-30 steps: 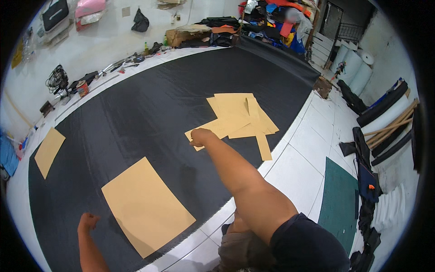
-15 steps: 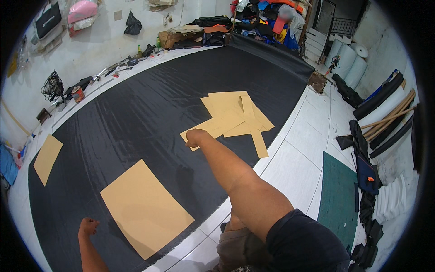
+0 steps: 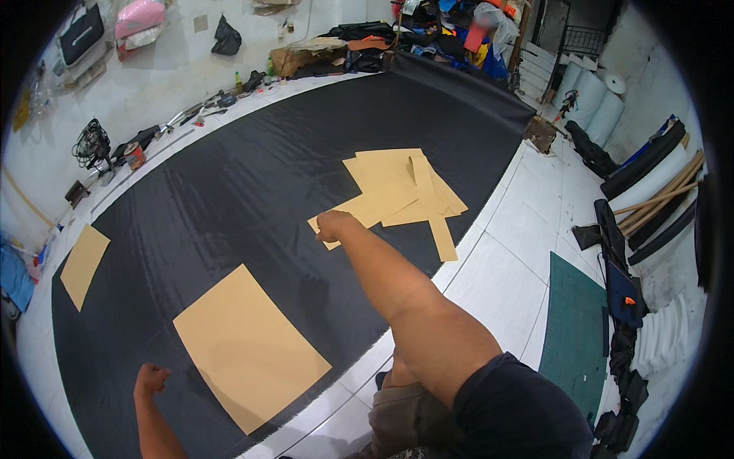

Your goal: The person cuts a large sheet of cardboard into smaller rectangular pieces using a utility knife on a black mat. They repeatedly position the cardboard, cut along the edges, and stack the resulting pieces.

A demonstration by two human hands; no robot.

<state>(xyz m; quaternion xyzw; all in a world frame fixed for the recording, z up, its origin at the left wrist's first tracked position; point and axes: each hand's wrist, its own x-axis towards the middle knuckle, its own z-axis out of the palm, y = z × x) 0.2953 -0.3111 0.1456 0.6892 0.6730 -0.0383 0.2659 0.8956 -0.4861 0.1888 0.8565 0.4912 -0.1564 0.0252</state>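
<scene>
My right hand (image 3: 335, 226) reaches far forward, its fingers closed at the near left end of a tan card piece (image 3: 381, 206). That piece belongs to a loose pile of overlapping tan card pieces (image 3: 390, 168), one of them a narrow strip (image 3: 443, 239) sticking out toward me. At the lower left, my left hand (image 3: 151, 378) hovers over the black sheet material (image 3: 252, 206) with curled fingers; what they hold, if anything, is hidden. Between my hands a large rectangular tan card sheet (image 3: 248, 344) lies flat. A smaller tan card piece (image 3: 85, 268) rests at the far left.
A thick roll of the black material (image 3: 459, 88) lies at the far end. To the right, a green cutting mat (image 3: 573, 336) sits on white floor tiles (image 3: 497, 283). Tools and a small can (image 3: 134, 157) line the left wall; rolls and wooden sticks (image 3: 665, 195) lean at the right.
The whole view has shifted slightly, so everything sits a little further right. My right hand stays at the same card end; my left hand keeps its curled shape.
</scene>
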